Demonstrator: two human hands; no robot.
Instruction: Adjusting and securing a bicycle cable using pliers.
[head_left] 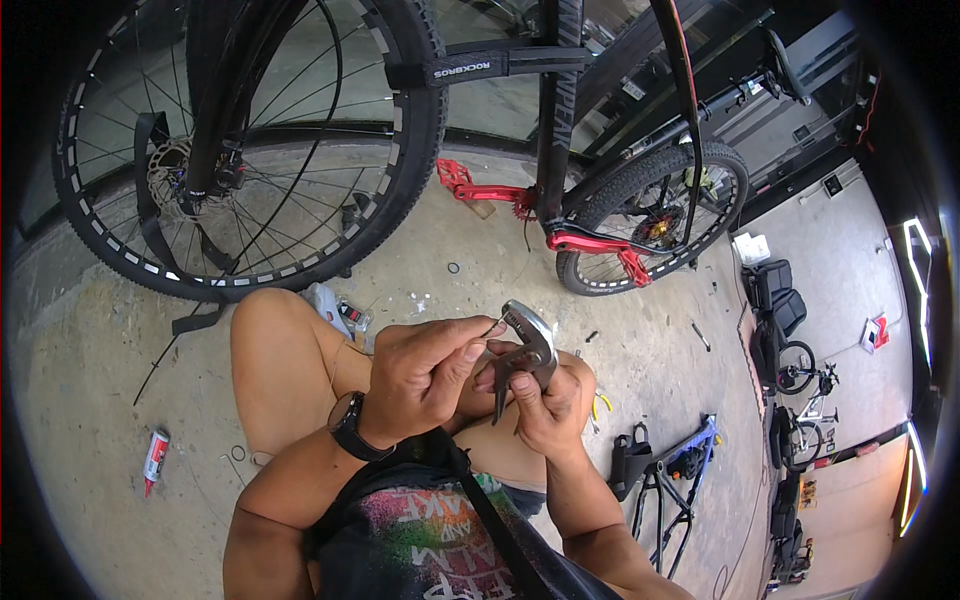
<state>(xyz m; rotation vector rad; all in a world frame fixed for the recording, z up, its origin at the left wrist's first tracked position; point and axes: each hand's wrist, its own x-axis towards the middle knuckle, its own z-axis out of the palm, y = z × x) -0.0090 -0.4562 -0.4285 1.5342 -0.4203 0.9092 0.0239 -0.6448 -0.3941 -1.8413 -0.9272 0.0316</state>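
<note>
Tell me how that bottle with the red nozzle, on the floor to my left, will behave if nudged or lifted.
The bottle would probably roll if nudged, since it appears to lie on its side and looks rounded. Lifted, it should likely keep its shape, as its sides look straight. Its weight is uncertain: the opaque body hides any contents.

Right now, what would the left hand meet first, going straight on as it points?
The left hand would likely meet the metal lever piece in the right hand first; depth is unclear.

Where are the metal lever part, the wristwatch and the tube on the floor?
Metal lever part (531, 356): head view, its dark middle.
Wristwatch (351, 431): head view, its band.
Tube (156, 457): head view, its body.
</note>
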